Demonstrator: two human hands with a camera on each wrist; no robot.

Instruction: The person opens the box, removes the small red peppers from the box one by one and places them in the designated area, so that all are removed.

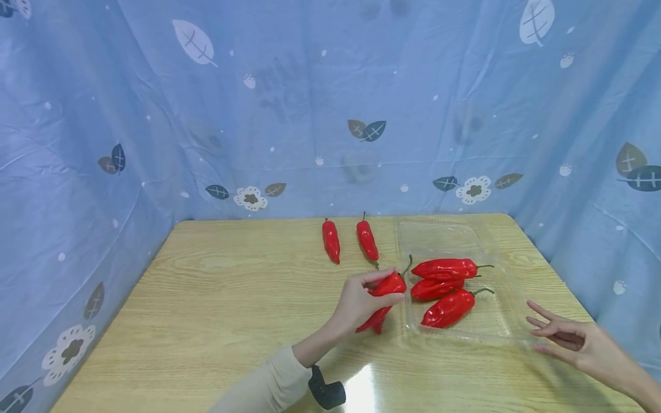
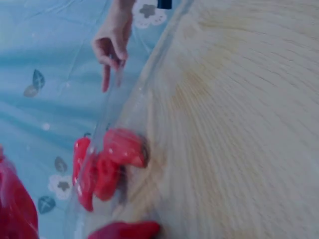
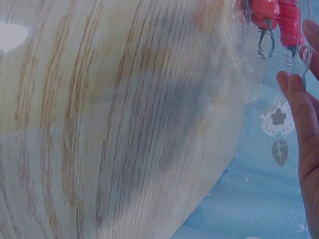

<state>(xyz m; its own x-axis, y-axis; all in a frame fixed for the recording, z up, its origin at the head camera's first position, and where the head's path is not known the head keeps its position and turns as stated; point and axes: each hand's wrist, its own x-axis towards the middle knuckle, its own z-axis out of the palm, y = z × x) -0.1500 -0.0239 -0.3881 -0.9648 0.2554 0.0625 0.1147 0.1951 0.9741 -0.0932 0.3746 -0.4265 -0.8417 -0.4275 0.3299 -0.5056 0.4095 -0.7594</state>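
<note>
My left hand [image 1: 361, 298] grips a shiny red pepper [image 1: 391, 283] with a curved green stem, at the left wall of a clear plastic box [image 1: 490, 327]. Below that hand, more red [image 1: 379, 324] shows low over the table, partly hidden by the fingers. Inside the box lie three red peppers: an upper one [image 1: 444, 268], a middle one [image 1: 436, 289] and a lower one [image 1: 449, 308]. At the box's front right corner, my right hand [image 1: 573, 344] pinches the thin rim between thumb and fingers, seen also in the left wrist view.
Two more red peppers, one on the left [image 1: 331, 241] and one on the right [image 1: 367, 241], lie toward the back of the wooden table [image 1: 232, 298]. The box's clear lid [image 1: 439, 234] lies folded back behind it. A blue patterned cloth [image 1: 310, 103] hangs around the table.
</note>
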